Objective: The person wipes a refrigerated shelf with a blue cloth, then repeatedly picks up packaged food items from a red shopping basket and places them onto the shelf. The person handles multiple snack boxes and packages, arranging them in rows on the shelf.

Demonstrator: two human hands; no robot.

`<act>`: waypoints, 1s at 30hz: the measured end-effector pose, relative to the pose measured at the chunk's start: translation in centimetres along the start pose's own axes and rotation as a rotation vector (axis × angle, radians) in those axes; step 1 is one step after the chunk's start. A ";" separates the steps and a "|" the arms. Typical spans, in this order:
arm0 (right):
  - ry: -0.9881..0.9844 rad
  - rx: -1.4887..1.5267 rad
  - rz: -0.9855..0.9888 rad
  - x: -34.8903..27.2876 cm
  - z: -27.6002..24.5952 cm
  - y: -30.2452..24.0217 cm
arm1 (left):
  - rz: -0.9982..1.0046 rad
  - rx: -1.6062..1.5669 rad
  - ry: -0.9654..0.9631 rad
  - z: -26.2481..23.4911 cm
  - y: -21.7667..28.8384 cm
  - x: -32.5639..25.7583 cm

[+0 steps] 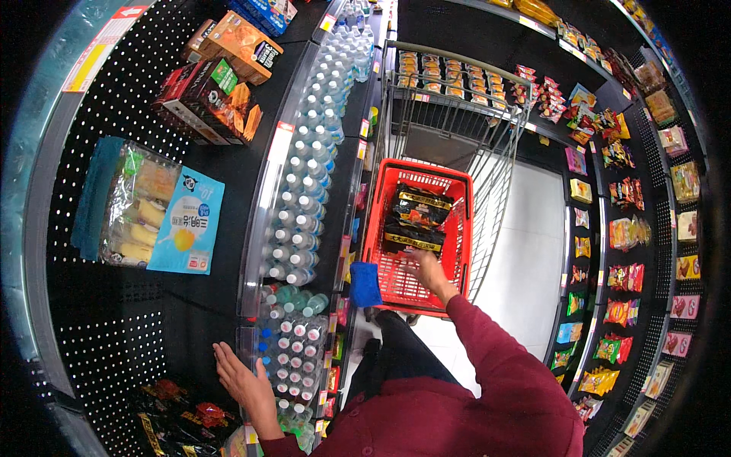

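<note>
Inside a red plastic shopping basket (462, 228) lie two black packs with gold lettering: the farther pack (421, 206) and the nearer pack (412, 237). Just below the nearer pack is my right hand (428, 271), its fingers stretched toward it and somewhat blurred; no held item shows in it. On the left, my left hand (247, 383) hovers at the front edge of a black shelf (198, 320), fingers spread and nothing in them. Similar black packs (190, 417) with red pictures lie on that shelf, near the left hand.
The basket sits at a wire shopping cart (487, 152). A blue soft-looking thing (365, 284) covers its near left corner. Bottled water (304, 206) lines a lower left shelf; a blue sandwich-snack pack (183, 221) and boxes (209, 103) stand above. Snack shelves (620, 274) run along the right.
</note>
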State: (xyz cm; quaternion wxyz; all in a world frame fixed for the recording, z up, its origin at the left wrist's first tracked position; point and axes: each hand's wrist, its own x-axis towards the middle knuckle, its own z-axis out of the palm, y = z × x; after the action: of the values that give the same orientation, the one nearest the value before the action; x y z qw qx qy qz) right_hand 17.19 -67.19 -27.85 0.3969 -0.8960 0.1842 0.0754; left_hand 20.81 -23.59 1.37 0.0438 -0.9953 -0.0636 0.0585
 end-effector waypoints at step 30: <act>0.286 0.084 0.122 5.4 -1.4 4.4 | -0.005 -0.008 -0.037 0.1 -0.5 0.3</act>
State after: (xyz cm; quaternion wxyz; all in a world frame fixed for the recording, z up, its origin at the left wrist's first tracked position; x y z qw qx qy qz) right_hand 20.40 -72.38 -31.47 0.3983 -0.8674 0.2960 -0.0369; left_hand 20.99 -23.09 1.27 0.0390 -0.9940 -0.0673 0.0766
